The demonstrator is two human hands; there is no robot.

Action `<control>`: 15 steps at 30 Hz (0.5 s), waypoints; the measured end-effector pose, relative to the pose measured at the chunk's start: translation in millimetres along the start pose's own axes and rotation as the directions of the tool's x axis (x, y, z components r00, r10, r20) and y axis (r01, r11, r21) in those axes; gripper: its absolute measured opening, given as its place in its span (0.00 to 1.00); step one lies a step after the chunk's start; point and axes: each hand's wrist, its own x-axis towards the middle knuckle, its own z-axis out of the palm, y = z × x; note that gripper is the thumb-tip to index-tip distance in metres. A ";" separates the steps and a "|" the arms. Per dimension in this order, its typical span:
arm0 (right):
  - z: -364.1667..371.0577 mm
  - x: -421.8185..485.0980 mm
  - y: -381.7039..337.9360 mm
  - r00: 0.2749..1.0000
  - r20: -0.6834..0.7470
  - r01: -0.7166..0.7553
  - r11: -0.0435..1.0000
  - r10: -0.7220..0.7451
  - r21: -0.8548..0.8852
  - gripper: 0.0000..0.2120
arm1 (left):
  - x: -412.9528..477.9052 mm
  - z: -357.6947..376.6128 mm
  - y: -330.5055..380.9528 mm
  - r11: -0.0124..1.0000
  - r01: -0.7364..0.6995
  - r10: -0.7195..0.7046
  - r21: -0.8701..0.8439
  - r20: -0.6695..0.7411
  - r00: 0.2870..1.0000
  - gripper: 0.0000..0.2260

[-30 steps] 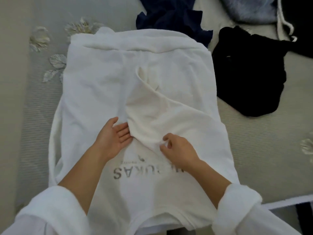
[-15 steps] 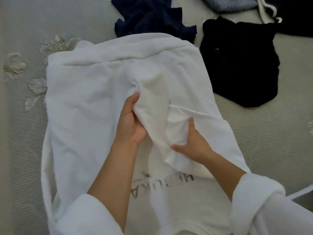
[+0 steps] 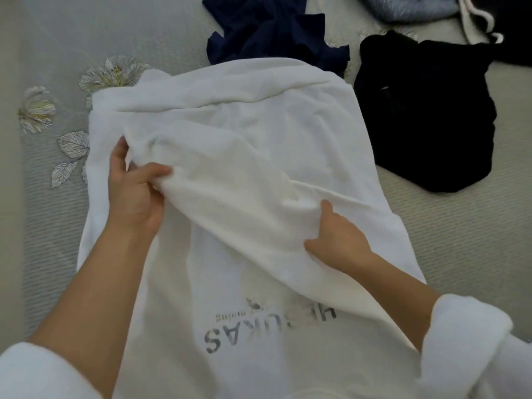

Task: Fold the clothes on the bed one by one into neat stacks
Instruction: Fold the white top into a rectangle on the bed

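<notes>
A white sweatshirt [image 3: 273, 133] with grey lettering lies spread on the bed [image 3: 460, 240], its printed side up and its neck towards me. A sleeve lies folded across its middle. My left hand [image 3: 135, 191] grips the cuff end of that sleeve at the garment's left side, thumb on top of the cloth. My right hand [image 3: 336, 240] pinches the sleeve's lower edge near the middle right. A dark navy garment [image 3: 276, 33] lies crumpled beyond the sweatshirt, and a black garment [image 3: 431, 116] lies to the right of it.
A grey fluffy item [image 3: 403, 7] and a white cord [image 3: 472, 27] lie at the far right top. The bedcover has embroidered flowers [image 3: 112, 72] at the left. The bed's near edge runs at the lower right.
Both hands moved up from the lettering and took hold of the sleeve. My left hand has drawn its cuff end leftwards across the sweatshirt, and the sleeve now lies spread wider.
</notes>
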 end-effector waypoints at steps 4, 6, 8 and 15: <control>-27.1 25.4 -19.6 0.977 -0.205 0.088 0.980 -0.051 0.176 0.25 | 12.1 -13.2 0.1 0.608 0.028 0.212 0.793 -0.196 0.957 0.29; -46.9 49.2 -30.3 0.965 -0.254 0.122 0.961 -0.057 0.249 0.23 | 22.1 -9.9 3.3 0.300 0.045 0.293 0.953 -0.137 0.946 0.29; -72.0 78.9 -40.6 0.939 -0.335 0.166 0.955 -0.077 0.245 0.21 | 40.2 3.4 15.5 0.205 -0.037 0.372 0.978 -0.042 0.927 0.24; -145.9 182.8 -64.1 0.794 -0.586 0.171 0.984 -0.163 -0.042 0.18 | 130.7 31.6 35.8 -0.053 -0.160 0.371 0.986 0.168 0.913 0.18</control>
